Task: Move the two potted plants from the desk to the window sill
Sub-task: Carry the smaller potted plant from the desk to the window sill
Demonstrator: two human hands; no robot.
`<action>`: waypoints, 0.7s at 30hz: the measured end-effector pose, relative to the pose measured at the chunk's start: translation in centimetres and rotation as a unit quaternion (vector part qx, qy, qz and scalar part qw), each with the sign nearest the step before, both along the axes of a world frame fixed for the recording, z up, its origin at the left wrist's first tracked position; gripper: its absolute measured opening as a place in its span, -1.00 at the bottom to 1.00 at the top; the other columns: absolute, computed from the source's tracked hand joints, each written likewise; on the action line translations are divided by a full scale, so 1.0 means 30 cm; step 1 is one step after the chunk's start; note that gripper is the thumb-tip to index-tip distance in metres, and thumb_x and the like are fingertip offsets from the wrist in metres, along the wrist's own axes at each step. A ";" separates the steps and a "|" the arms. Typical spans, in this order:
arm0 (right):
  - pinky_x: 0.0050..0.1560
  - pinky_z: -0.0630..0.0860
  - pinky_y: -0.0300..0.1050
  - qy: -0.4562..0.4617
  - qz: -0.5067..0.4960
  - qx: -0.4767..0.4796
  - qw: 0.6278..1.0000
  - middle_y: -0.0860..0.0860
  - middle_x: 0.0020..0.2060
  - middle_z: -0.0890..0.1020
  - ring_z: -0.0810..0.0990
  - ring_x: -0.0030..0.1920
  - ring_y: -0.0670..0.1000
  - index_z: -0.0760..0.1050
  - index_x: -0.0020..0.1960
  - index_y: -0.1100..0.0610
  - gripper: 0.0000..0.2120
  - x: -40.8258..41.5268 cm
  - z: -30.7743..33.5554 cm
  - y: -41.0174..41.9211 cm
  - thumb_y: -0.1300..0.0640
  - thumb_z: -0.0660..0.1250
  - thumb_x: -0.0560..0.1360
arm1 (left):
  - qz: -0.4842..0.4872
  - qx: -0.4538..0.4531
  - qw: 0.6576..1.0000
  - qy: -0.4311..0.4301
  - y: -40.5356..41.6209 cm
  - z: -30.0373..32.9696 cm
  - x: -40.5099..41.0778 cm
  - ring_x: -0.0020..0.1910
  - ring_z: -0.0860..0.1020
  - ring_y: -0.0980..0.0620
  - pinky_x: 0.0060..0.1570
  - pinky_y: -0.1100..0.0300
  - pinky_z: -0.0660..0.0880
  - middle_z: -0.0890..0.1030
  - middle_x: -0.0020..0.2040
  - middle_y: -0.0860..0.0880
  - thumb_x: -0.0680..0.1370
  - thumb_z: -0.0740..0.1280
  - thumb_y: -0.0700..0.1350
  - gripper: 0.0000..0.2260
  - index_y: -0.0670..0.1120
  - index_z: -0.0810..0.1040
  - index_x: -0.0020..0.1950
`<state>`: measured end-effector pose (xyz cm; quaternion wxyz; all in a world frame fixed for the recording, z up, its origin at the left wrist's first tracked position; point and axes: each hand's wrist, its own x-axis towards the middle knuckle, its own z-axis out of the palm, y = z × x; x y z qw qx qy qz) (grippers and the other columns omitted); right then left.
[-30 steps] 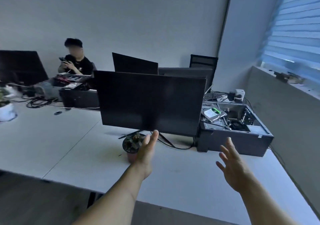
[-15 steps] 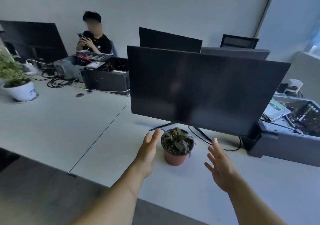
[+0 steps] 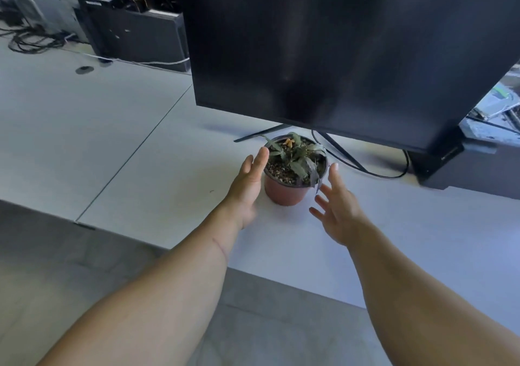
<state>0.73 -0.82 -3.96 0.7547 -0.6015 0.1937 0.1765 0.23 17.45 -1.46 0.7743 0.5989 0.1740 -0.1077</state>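
Note:
A small terracotta-coloured potted plant [image 3: 292, 174] with drooping grey-green leaves stands on the white desk [image 3: 140, 168], just in front of a monitor's foot. My left hand [image 3: 247, 188] is open at the pot's left side, fingers straight, very close to the rim. On the other side my right hand [image 3: 336, 211] is open with fingers spread, a little short of the pot. Neither hand grips the pot. The second potted plant and the window sill are out of view.
A large dark monitor [image 3: 337, 50] hangs over the pot, its cable [image 3: 394, 173] looping behind. Open computer cases [image 3: 135, 19] and tangled cables [image 3: 33, 40] sit at the back left; another case [image 3: 478, 165] is at the right. The desk's front edge is below my wrists.
The view has moved closer and tilted down. Both hands have closed in on the small pot from either side; the white-potted plant and the seated person have left the view.

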 end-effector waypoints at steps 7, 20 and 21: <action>0.34 0.34 0.19 0.000 0.031 0.010 0.999 -0.03 0.54 0.37 0.35 0.49 0.02 0.32 0.54 -0.13 -0.18 0.029 -0.061 0.016 -0.50 0.17 0.37 | 0.009 -0.036 0.999 0.010 -0.035 -0.085 0.037 0.27 0.56 0.02 0.23 0.11 0.48 0.61 0.31 -0.03 0.37 0.28 0.43 -0.28 0.02 0.50 0.39; 0.50 0.18 0.22 0.012 0.032 0.088 0.996 -0.15 0.54 0.30 0.22 0.55 0.10 0.32 0.51 -0.22 -0.20 -0.024 -0.010 0.000 -0.57 0.00 0.40 | -0.062 -0.019 0.998 0.005 -0.101 -0.076 0.021 0.11 0.62 0.15 -0.11 0.26 0.55 0.71 0.08 0.08 0.43 0.11 0.46 -0.48 0.17 0.57 0.14; 0.49 0.22 0.20 0.010 0.023 0.092 0.995 -0.15 0.52 0.34 0.26 0.52 0.13 0.37 0.47 -0.20 -0.24 -0.036 0.003 -0.018 -0.55 0.02 0.41 | -0.066 -0.017 0.998 0.001 -0.119 -0.062 0.016 0.15 0.60 0.14 -0.06 0.24 0.52 0.70 0.10 0.08 0.45 0.11 0.45 -0.50 0.17 0.56 0.15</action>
